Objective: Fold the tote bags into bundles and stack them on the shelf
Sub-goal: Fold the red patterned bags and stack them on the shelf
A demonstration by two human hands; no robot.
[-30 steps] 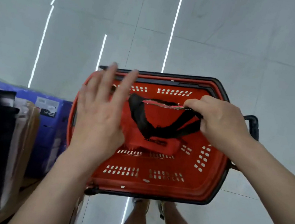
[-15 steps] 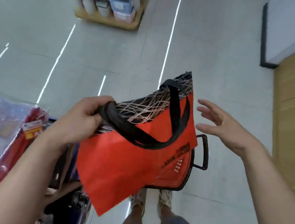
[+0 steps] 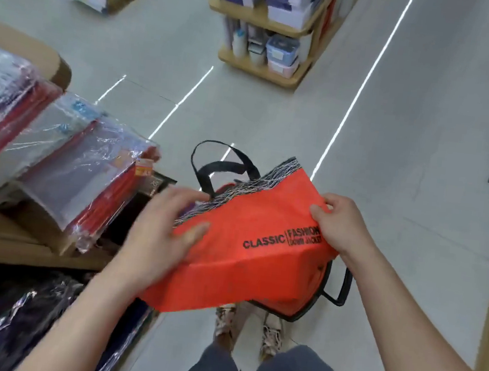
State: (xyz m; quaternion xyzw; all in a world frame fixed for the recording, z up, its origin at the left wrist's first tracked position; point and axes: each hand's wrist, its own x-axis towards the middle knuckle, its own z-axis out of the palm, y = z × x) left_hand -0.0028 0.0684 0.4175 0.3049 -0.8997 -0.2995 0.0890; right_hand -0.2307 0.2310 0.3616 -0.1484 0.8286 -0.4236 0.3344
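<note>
the orange tote bag [image 3: 260, 249] is held flat in the air between both hands, above a red basket [image 3: 336, 289] on the floor and just beside the wooden shelf [image 3: 0, 235] on the left. the left hand [image 3: 166, 231] grasps the bag's left edge, thumb lying on the orange face and fingers up at the patterned band, though this hand is blurred. the right hand [image 3: 340, 225] pinches the right edge near the printed lettering, fingers curled over the cloth. no fold shows in the bag yet, so the bundle looks barely begun.

the black handles [image 3: 224, 164] stand up loose behind the bag's top edge. if the fold starts without tucking them in, they will likely poke out of the bundle and snag when it is stacked. the cloth looks thin and limp, and with nothing under it the lower corner sags toward the floor. folding in mid-air could leave skewed edges and a bundle that springs open. either pinch is close to an edge, so a slip would probably drop the bag into the basket. the shelf already carries plastic-wrapped packs [image 3: 78, 171] lying tilted against one another, and a loose bundle set on that slick wrap may slide off.
</note>
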